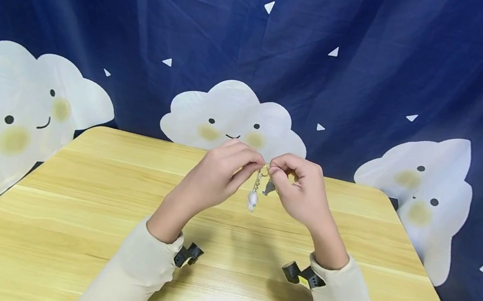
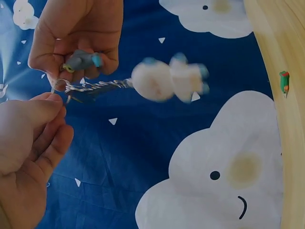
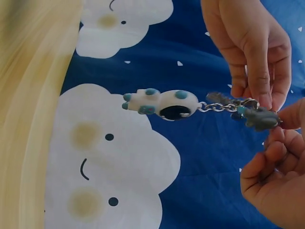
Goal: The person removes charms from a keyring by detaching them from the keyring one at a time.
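Note:
A keychain with a metal ring [image 1: 265, 171] and a silver chain is held up between both hands over the table. From the chain hangs a white astronaut figure [image 3: 174, 105] with blue patches and a dark visor. My left hand [image 1: 222, 176] pinches the ring between thumb and fingertips. Opposite it, my right hand [image 1: 304, 192] pinches the end of a small grey charm [image 3: 262, 118] with a blue tip, close against the ring. Fingers hide part of the ring, and whether the charm is threaded on it I cannot tell.
A light wooden table [image 1: 75, 230] lies below the hands. On it, in the left wrist view, is a small green and red object [image 2: 284, 84]. A dark blue curtain [image 1: 221, 26] with white clouds and triangles hangs behind the table.

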The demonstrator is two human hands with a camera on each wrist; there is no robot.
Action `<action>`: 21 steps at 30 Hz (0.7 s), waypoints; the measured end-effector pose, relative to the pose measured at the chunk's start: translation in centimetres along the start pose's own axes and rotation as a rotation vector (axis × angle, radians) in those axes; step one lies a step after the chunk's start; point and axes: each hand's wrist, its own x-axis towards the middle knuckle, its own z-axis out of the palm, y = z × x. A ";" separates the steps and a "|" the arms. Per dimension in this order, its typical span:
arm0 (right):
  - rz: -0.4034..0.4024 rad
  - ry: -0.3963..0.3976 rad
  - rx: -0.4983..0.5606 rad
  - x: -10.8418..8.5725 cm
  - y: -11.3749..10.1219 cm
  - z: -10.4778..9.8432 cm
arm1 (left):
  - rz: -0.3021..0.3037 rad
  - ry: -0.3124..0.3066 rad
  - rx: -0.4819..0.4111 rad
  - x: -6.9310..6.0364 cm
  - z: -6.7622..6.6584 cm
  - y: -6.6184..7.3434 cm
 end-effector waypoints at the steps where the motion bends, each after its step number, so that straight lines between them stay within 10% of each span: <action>1: 0.005 -0.004 0.030 0.0 0.0 0.0 | -0.022 0.002 -0.016 0.0 0.0 0.0; 11: 0.050 -0.054 0.155 -0.1 -0.8 -0.3 | -0.190 -0.038 -0.051 -0.1 -0.2 -0.1; 21: 0.073 -0.048 0.108 0.0 -0.7 -0.4 | -0.189 -0.069 -0.100 0.0 -0.9 0.4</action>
